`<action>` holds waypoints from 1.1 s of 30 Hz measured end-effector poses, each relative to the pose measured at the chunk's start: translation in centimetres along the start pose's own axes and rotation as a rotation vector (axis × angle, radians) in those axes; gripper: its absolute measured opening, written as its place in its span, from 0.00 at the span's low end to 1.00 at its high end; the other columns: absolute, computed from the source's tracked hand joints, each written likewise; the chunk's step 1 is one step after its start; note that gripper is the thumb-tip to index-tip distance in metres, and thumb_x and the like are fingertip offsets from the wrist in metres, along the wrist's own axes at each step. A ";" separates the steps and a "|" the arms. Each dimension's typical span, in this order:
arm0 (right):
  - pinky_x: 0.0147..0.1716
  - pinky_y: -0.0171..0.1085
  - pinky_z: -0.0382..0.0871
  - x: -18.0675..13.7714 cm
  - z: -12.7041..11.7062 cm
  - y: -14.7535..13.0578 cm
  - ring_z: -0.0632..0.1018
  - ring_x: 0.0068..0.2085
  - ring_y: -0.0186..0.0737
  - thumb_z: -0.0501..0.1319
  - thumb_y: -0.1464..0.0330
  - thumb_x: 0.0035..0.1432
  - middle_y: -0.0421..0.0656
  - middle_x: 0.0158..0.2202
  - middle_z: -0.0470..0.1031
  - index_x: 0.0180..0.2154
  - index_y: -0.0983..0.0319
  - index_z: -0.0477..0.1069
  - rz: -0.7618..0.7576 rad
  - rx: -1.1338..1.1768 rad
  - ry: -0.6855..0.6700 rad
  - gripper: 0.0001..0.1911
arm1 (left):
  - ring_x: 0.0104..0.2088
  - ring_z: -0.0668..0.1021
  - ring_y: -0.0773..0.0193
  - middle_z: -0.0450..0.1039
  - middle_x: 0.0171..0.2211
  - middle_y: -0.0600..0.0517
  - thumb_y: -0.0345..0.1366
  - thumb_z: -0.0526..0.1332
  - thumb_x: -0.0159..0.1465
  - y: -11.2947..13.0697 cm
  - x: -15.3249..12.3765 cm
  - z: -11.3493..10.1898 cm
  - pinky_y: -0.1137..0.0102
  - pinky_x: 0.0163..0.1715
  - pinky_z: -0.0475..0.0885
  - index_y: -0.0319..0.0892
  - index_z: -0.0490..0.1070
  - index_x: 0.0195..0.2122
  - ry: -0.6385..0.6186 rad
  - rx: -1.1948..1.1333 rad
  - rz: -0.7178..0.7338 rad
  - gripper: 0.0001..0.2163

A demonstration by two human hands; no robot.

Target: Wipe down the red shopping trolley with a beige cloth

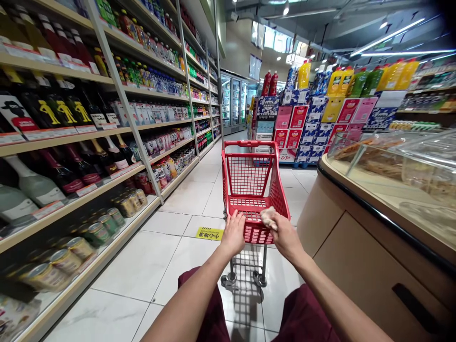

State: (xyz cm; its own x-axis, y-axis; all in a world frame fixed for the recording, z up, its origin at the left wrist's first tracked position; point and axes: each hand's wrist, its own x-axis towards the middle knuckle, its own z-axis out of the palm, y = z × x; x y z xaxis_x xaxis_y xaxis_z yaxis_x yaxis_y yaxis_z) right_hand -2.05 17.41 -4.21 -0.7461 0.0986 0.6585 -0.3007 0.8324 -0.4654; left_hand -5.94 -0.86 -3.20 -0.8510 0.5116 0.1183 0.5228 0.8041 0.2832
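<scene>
A red plastic shopping cart (249, 178) stands upright on the floor before me, its low end toward me and its handle at the far end. My left hand (233, 233) grips the near left rim of the basket, fingers bent over the edge. In my right hand (285, 236) is a crumpled pale cloth (269, 218), closed between the fingers and held against the near right rim. The palm hides part of the cloth. Inside the basket I see only its red grid.
Shelves (107, 80) of bottles and cans run along the left. A curved counter (331, 209) with a clear-covered food display stands close on the right. Beyond the cart are stacked drink cartons (313, 128). A yellow floor sticker (209, 233) lies left of the cart.
</scene>
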 end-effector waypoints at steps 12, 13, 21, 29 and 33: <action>0.49 0.51 0.60 0.4 2.1 2.1 0.65 0.54 0.45 0.51 0.73 0.54 0.47 0.52 0.67 0.47 0.60 0.67 -0.292 -0.148 -0.233 0.18 | 0.62 0.44 0.59 0.50 0.61 0.45 0.25 0.50 0.53 -0.4 0.1 0.4 0.58 0.61 0.41 0.33 0.53 0.57 0.027 0.018 0.021 0.27; 0.49 0.49 0.61 0.3 2.2 2.6 0.65 0.53 0.44 0.50 0.73 0.55 0.47 0.51 0.67 0.47 0.60 0.67 -0.339 -0.139 -0.196 0.18 | 0.62 0.44 0.59 0.50 0.61 0.45 0.25 0.50 0.53 -0.5 0.2 0.4 0.58 0.61 0.41 0.33 0.53 0.56 0.026 0.016 0.024 0.27; 0.53 0.55 0.58 -1.4 2.2 5.3 0.56 0.59 0.49 0.47 0.77 0.54 0.53 0.54 0.63 0.50 0.66 0.64 -0.106 -0.213 0.137 0.22 | 0.62 0.44 0.59 0.50 0.61 0.45 0.25 0.51 0.52 -0.8 0.1 0.3 0.57 0.61 0.41 0.33 0.53 0.56 0.035 -0.014 0.021 0.28; 0.57 0.46 0.57 -1.6 3.5 1.5 0.55 0.60 0.41 0.48 0.78 0.55 0.44 0.55 0.63 0.51 0.60 0.65 -0.384 -0.078 -0.084 0.22 | 0.62 0.43 0.60 0.50 0.61 0.45 0.23 0.51 0.50 -1.0 0.0 0.3 0.55 0.61 0.41 0.35 0.53 0.56 0.036 -0.030 0.030 0.29; 0.56 0.48 0.58 -0.9 2.0 3.3 0.59 0.59 0.43 0.47 0.78 0.55 0.47 0.52 0.67 0.48 0.61 0.67 -0.296 -0.134 0.011 0.21 | 0.62 0.44 0.60 0.51 0.60 0.45 0.24 0.50 0.52 -0.5 0.1 0.8 0.57 0.61 0.41 0.33 0.53 0.56 0.045 -0.051 0.055 0.28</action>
State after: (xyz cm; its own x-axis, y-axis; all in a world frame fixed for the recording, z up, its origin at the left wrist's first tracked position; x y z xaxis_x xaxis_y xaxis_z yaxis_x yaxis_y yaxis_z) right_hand -3.58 18.97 -7.52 -0.6313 -0.1535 0.7602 -0.4221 0.8903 -0.1708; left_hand -6.28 -1.01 -4.09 -0.8232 0.5393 0.1776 0.5664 0.7581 0.3232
